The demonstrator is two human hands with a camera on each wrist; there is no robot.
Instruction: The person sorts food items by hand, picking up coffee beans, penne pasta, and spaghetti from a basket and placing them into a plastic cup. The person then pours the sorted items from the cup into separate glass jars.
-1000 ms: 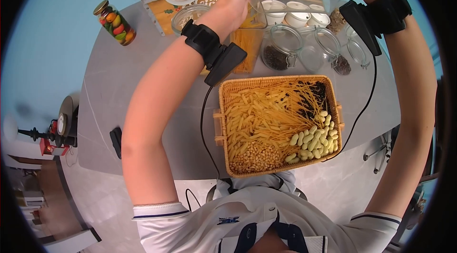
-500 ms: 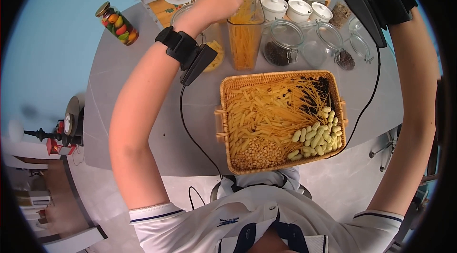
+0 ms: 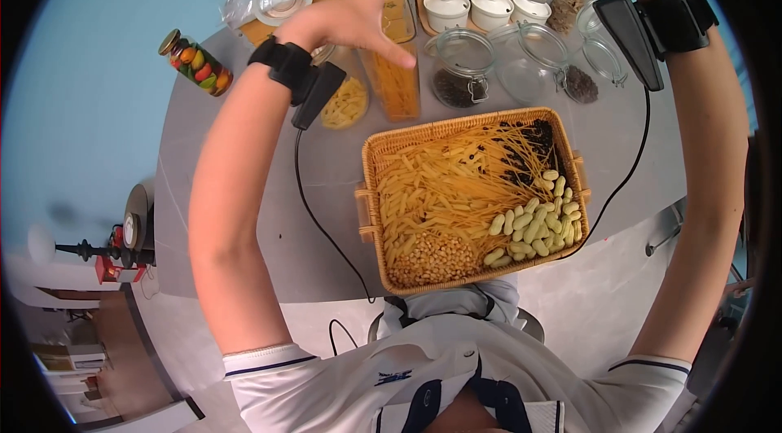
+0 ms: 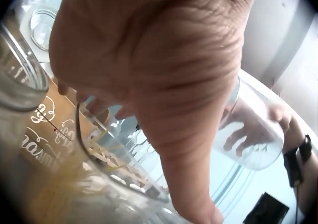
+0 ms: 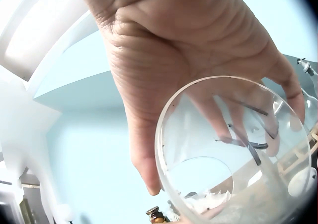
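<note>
My left hand (image 3: 350,21), thumb and fingers spread, is beside the upper part of a tall clear container of spaghetti (image 3: 399,95); its rim shows between thumb and fingers in the left wrist view. My right hand (image 5: 194,50) holds a clear round container (image 5: 198,177) raised and tipped, its open mouth facing the wrist camera. In the head view that hand is largely cut off at the top edge. A wicker basket (image 3: 369,189) nearest me holds penne (image 3: 407,189), loose spaghetti (image 3: 481,189), peanuts (image 3: 538,225), corn kernels (image 3: 436,258) and black beans (image 3: 533,140).
Behind the basket stand a jar of penne (image 3: 346,103) and open clip-top jars with dark contents (image 3: 460,87). White lidded pots (image 3: 446,11) sit under a clear raised cover. A jar of colourful vegetables (image 3: 195,62) stands at left. Cables from both wrist cameras cross the table (image 3: 269,213).
My left hand was curled at the top of the spaghetti container half a second ago; now its fingers are spread and it is lower beside it. The right hand stays raised.
</note>
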